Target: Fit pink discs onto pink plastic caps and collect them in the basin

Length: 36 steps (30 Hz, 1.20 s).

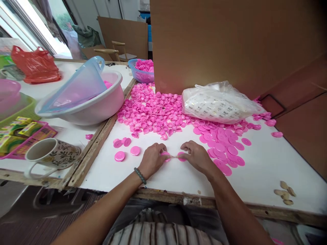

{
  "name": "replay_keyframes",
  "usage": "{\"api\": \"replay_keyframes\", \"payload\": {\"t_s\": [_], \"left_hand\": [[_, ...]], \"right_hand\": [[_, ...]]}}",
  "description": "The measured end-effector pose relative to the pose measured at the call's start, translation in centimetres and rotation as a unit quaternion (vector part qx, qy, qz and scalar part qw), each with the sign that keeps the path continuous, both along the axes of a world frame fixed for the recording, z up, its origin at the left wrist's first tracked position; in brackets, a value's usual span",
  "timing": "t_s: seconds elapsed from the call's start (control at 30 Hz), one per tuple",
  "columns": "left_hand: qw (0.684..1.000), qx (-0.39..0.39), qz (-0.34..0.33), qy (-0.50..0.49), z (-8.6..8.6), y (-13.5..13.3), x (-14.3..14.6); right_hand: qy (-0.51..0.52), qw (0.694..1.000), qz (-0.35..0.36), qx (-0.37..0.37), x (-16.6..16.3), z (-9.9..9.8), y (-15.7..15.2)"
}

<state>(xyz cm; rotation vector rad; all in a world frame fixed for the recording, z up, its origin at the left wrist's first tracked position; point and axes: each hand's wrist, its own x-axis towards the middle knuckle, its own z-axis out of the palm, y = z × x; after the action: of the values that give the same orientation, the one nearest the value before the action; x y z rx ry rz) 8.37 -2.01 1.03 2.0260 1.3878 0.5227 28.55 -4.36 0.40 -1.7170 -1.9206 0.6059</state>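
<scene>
My left hand [153,157] is closed, thumb and fingers pinching a round pink plastic piece [166,156] low over the white table. Facing it, my right hand [198,157] pinches a second pink plastic piece [181,156]. A thin pale strand [174,157] runs between the two thumbs; how it joins the pieces is too small to tell. Left of my left hand lie a few round pink pieces [135,150]. Flat pink discs [221,147] lie in an overlapping pile beyond my right hand. Many small pink cup-shaped pieces [155,114] are heaped behind both hands.
A clear plastic bag of printed white packets [217,103] lies before a tall cardboard sheet [230,41]. At left are a flowered mug [65,154], a large basin [102,105] with a blue basket [76,86], and a wooden table edge [99,144]. Peanuts [284,193] lie at front right.
</scene>
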Motion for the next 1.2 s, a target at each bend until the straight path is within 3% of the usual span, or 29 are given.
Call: {"api": "replay_keyframes", "payload": {"t_s": [0.13,0.23,0.43,0.63,0.73,0.87,1.03,1.2], "left_hand": [[0.993,-0.099,0.034,-0.053,-0.7,0.0,0.1],[0.992,-0.106,0.048,-0.039,-0.5,-0.1,-0.3],[0.989,0.006,0.075,0.124,1.4,-0.3,-3.1],[0.957,0.121,0.127,0.230,3.3,2.0,-5.4],[0.925,0.140,0.168,0.310,3.0,4.6,-5.8],[0.909,0.118,0.134,0.376,1.8,6.8,-6.4],[0.948,0.105,0.110,0.279,2.3,5.1,-4.8],[0.992,0.015,0.037,0.117,3.4,2.5,0.3]], "right_hand": [[-0.045,0.997,0.040,-0.047,-1.1,-0.4,-0.2],[-0.052,0.996,0.051,-0.049,-2.4,-0.5,-0.1],[-0.048,0.994,0.093,0.028,-3.7,-1.0,0.0],[-0.002,0.996,0.050,0.068,-3.5,-1.5,0.3],[0.031,0.995,0.009,0.091,-3.1,-1.4,0.5],[0.055,0.991,-0.019,0.122,-2.6,-1.3,0.7],[0.087,0.984,-0.006,0.157,-2.5,-0.7,0.5],[0.109,0.976,0.094,0.162,-2.9,0.1,0.2]]}}
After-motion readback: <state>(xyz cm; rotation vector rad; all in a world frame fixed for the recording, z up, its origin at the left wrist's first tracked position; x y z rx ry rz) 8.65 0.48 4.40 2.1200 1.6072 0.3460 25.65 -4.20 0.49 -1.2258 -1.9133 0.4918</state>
